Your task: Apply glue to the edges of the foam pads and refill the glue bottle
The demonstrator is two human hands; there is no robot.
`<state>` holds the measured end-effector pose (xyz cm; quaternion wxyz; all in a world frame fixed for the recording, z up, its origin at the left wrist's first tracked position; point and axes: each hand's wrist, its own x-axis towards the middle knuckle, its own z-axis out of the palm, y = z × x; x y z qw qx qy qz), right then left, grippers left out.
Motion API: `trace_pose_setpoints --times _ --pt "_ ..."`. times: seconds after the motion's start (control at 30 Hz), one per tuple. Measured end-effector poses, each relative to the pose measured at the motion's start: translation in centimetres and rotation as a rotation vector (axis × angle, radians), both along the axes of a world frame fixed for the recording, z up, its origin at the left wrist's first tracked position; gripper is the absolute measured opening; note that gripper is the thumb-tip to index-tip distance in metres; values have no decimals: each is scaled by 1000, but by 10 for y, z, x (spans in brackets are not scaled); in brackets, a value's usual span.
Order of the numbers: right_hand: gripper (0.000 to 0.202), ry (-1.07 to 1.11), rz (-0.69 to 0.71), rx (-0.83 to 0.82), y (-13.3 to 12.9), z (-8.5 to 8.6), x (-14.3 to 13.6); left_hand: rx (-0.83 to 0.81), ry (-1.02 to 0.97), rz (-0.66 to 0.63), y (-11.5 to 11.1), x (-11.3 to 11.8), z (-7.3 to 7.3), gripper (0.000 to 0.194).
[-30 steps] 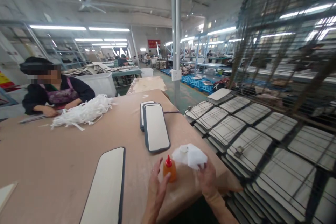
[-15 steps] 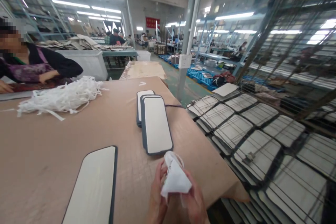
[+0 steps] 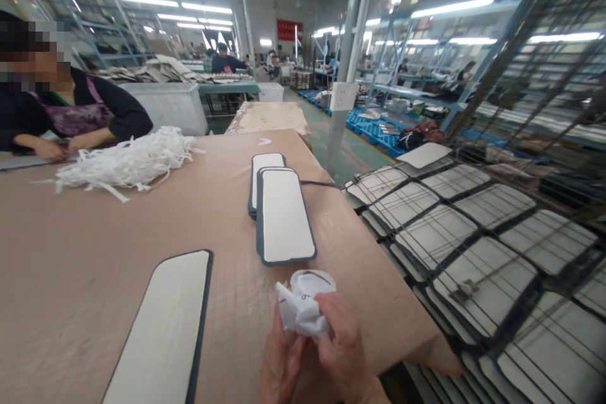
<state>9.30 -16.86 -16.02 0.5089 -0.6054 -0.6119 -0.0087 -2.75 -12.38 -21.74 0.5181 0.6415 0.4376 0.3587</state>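
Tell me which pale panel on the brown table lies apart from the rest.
The long, dark-edged panel at the near left: it lies alone, while the other panels overlap one another farther off.

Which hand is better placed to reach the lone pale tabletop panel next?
Probably the left hand: it sits nearer the lone pale panel, with the right hand farther away. Both hands are on the white bundle, though.

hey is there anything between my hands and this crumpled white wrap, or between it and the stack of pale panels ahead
Nothing visible does. The left hand and right hand both touch the crumpled white wrap, and I see no object between it and the near end of the stack of pale panels.
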Motion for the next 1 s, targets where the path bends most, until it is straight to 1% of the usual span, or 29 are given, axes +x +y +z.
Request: trace_pose_setpoints --times 0.07,0.13,0.23,0.3,0.37,0.5,0.57,0.63,0.67,0.7,0.73,0.83,0.87,0.9,0.93,0.97,1.0 --pt "28 -91 67 -45 2 9 11 -3 30 1 -1 1 -1 75" --pt "23 -157 118 -87 3 17 22 -24 54 44 -3 4 0 74" --pt "17 -168 165 -113 4 21 31 -54 39 119 -6 9 3 72" --pt "16 -106 181 -118 4 19 30 -61 7 141 -6 11 4 71" --pt "16 3 176 -131 4 14 28 -49 -21 136 -5 10 5 72" --pt "17 249 102 -155 1 2 28 -6 -90 98 -4 9 3 80" --pt "15 323 69 -157 -1 -1 29 -24 -118 92 -5 10 3 85" --pt "14 356 43 -155 -7 -4 28 -45 -113 104 -5 11 6 85" --pt "16 360 33 -152 -11 -6 27 -44 -96 115 -5 10 8 84" --pt "22 358 29 -152 -17 -9 25 -40 -73 111 -4 9 10 82" --pt "32 347 39 -166 -25 -14 24 -34 -51 107 -4 8 12 82" --pt "67 262 130 -281 -57 -38 27 -44 -32 88 -2 6 17 82" --pt "72 230 155 -318 -69 -47 30 -61 -47 69 -1 6 18 84" --pt "74 232 139 -336 -80 -54 35 -80 -67 62 -1 6 18 86" --pt "74 266 118 -346 -89 -57 40 -98 -82 58 0 7 18 88" --pt "68 320 83 -319 -95 -55 46 -111 -91 52 0 8 18 90" --pt "59 397 -2 -276 -99 -48 51 -121 -90 55 0 10 18 91"
